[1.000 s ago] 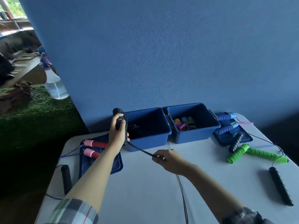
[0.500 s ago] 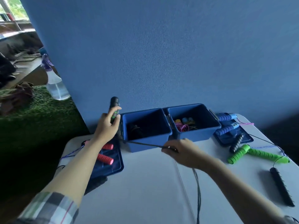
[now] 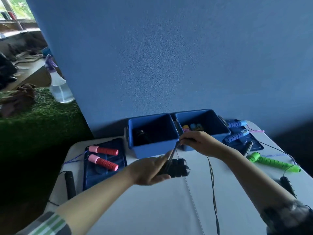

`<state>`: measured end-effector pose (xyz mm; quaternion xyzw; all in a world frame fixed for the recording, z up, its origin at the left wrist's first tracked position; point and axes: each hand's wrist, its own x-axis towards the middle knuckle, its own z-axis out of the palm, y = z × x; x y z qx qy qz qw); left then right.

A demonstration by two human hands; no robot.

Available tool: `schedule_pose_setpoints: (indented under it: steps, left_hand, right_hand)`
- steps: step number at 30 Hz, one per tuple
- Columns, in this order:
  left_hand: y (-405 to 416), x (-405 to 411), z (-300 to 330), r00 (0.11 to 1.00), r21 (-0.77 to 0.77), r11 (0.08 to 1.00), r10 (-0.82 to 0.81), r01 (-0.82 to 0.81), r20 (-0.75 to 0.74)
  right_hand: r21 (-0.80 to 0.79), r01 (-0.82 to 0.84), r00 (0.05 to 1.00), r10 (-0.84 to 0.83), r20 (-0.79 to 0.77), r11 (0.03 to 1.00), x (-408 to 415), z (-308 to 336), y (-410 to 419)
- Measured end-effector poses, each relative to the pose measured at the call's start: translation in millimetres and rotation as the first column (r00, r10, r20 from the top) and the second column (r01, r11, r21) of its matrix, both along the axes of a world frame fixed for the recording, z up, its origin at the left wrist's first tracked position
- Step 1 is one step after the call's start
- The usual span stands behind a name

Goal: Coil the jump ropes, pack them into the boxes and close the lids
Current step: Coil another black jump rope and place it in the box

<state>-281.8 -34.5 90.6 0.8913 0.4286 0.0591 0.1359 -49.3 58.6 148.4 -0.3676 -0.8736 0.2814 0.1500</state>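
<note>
Nearest me, my left hand (image 3: 149, 172) has its grip around two black handles (image 3: 176, 167), held together above the white table (image 3: 152, 209). Just beyond, my right hand (image 3: 201, 143) pinches the black rope (image 3: 212, 184), which runs taut down to the handles and hangs loose toward me. Left lies a lid (image 3: 105, 163) carrying two red handles (image 3: 103, 156); right lie green handles (image 3: 271, 162). Farther back stand two open blue boxes: the left box (image 3: 152, 146) holds something dark, the right box (image 3: 220, 131) coloured handles.
</note>
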Motion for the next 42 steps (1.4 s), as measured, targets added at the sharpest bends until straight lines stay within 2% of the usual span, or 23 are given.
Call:
schedule_pose_setpoints:
  steps: [2, 5, 8, 10, 11, 14, 17, 20, 23, 27, 30, 33, 35, 36, 39, 42]
  left_hand:
    - [-8.4, 10.0, 1.6, 0.998, -0.040, 0.999, 0.026, -0.024, 0.057]
    - [-14.6, 15.1, 1.9, 0.979, -0.036, 0.996, 0.090, -0.085, 0.185]
    - [-15.6, 16.7, 1.7, 0.930, 0.056, 0.994, 0.071, -0.098, 0.359]
    - [-12.9, 15.8, 1.7, 0.905, 0.102, 0.984, 0.089, -0.143, 0.415]
    - [-10.9, 15.0, 1.8, 0.895, 0.098, 0.979, 0.119, -0.177, 0.430]
    - [-1.1, 10.3, 4.0, 0.849, 0.063, 0.954, 0.231, -0.294, 0.475]
    - [12.3, 5.6, 7.5, 0.736, 0.025, 0.910, 0.318, -0.414, 0.597]
    - [24.2, 1.0, 8.8, 0.682, 0.063, 0.829, 0.411, -0.556, 0.605]
    - [34.6, -3.3, 6.1, 0.589, 0.033, 0.736, 0.514, -0.677, 0.623]
    - [46.7, -0.4, 2.7, 0.463, -0.005, 0.590, 0.638, -0.807, 0.615]
    - [53.3, 1.4, 1.9, 0.307, -0.064, 0.425, 0.743, -0.903, 0.594]
    - [60.4, -8.8, 5.5, 0.182, -0.116, 0.286, 0.824, -0.951, 0.537]
    - [61.0, -14.8, 5.1, 0.213, -0.074, 0.279, 0.858, -0.957, 0.468]
    - [58.6, -16.1, 3.0, 0.283, -0.004, 0.317, 0.852, -0.948, 0.441]
    - [48.2, -16.5, -5.8, 0.561, 0.198, 0.526, 0.756, -0.827, 0.337]
    - [40.6, -14.3, -16.8, 0.747, 0.321, 0.676, 0.628, -0.663, 0.220]
  right_hand:
    - [-0.060, 0.014, 1.000, -0.014, -0.002, 0.998, 0.5, -5.7, 4.7]
    - [-0.238, 0.099, 0.981, -0.134, -0.138, 0.966, 4.4, -13.9, 2.5]
    - [-0.376, 0.177, 0.948, -0.261, -0.183, 0.909, 7.0, -30.4, -8.0]
    - [-0.443, 0.232, 0.913, -0.351, -0.207, 0.866, 3.0, -43.7, -16.1]
    - [-0.520, 0.228, 0.888, -0.394, -0.236, 0.823, -0.4, -49.8, -21.0]
    - [-0.738, 0.064, 0.825, -0.452, -0.339, 0.671, -15.3, -61.5, -41.4]
    - [-0.809, 0.009, 0.779, -0.512, -0.363, 0.587, -32.5, -71.5, -62.8]
    - [-0.799, 0.072, 0.759, -0.552, -0.344, 0.597, -46.5, -81.6, -78.9]
    - [-0.744, 0.168, 0.821, -0.510, -0.258, 0.647, -58.3, -90.0, -92.2]
    - [-0.571, 0.289, 0.909, -0.407, -0.087, 0.768, -70.2, -89.0, -107.3]
    - [-0.422, 0.340, 0.934, -0.355, 0.047, 0.840, -75.0, -80.5, -117.1]
    - [-0.337, 0.328, 0.942, -0.331, 0.052, 0.882, -76.5, -64.4, -125.3]
    - [-0.249, 0.301, 0.952, -0.306, 0.020, 0.920, -74.0, -47.9, -125.4]
    - [-0.196, 0.282, 0.958, -0.285, 0.014, 0.939, -71.9, -37.3, -123.3]
    - [-0.071, 0.225, 0.974, -0.224, 0.021, 0.972, -60.4, -6.2, -106.5]
    - [-0.013, 0.187, 0.981, -0.186, 0.051, 0.982, -44.0, 15.6, -81.0]
